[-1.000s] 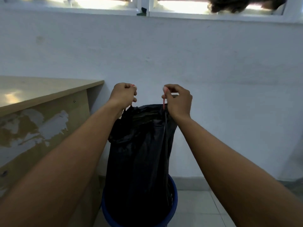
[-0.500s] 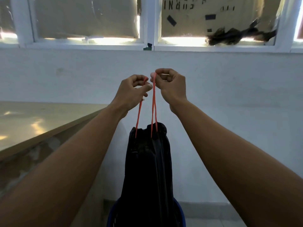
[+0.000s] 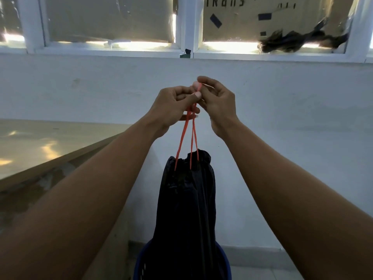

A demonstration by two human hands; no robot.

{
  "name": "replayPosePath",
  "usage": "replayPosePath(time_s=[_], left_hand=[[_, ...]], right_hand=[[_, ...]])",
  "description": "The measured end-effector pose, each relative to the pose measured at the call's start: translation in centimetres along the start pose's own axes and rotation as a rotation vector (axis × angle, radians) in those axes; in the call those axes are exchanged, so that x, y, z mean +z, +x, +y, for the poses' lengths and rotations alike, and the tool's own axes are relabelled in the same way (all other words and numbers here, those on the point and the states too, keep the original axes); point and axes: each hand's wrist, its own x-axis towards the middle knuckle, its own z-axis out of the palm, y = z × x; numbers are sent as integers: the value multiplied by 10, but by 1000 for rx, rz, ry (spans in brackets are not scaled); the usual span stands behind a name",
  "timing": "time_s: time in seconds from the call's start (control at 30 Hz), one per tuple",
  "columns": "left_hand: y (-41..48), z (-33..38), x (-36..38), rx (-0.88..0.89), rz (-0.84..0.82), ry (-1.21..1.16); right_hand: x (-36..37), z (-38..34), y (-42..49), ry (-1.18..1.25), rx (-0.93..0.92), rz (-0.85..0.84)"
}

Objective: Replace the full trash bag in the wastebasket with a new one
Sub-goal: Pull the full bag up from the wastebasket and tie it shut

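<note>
A full black trash bag (image 3: 186,209) hangs upright, its mouth cinched tight, with its lower part still inside the blue wastebasket (image 3: 224,263) on the floor. Red drawstrings (image 3: 187,138) run up from the bag's neck into both hands. My left hand (image 3: 171,108) is closed around the strings just above the bag. Touching it on the right, my right hand (image 3: 218,102) pinches the string ends between thumb and fingertips. Both hands are raised in front of the white wall.
A wooden desk (image 3: 30,146) with a worn, peeling side stands close on the left of the wastebasket. A white wall (image 3: 292,128) is directly behind, with a window sill (image 3: 222,54) above. Tiled floor (image 3: 262,273) shows at the lower right.
The hands pulled the drawstrings out and up, cinching the bag's mouth, then came together so they touch. The view tilted upward, showing more of the window.
</note>
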Motion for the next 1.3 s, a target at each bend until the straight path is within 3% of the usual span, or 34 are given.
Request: replayPosePath(time_s=[0.13, 0.2, 0.23, 0.37, 0.43, 0.53, 0.77, 1.1, 1.2, 1.3], left_hand=[[-6, 4, 16, -13, -70, 27], [-4, 6, 19, -77, -5, -1], [-3, 7, 18, -125, 47, -42], [2, 7, 14, -234, 197, -130], [1, 4, 17, -228, 241, -141], [-4, -2, 27, -220, 302, -146], [-13, -25, 33, -219, 353, -97], [-24, -57, 27, -256, 355, -67], [-16, -45, 22, -220, 364, -113], [-3, -23, 19, -146, 355, -125]], right_hand=[[-4, 22, -32, 288, 139, 111], [-8, 39, -52, 106, 124, 154], [-10, 48, -64, -30, 96, 114], [-8, 86, -107, -419, 140, -311], [-3, 103, -119, -489, 126, -359], [-1, 131, -140, -524, 115, -304], [-11, 184, -205, -479, 295, -260], [-25, 198, -225, -513, 436, -348], [-18, 181, -208, -341, 392, -202], [-6, 156, -175, -327, 256, -76]])
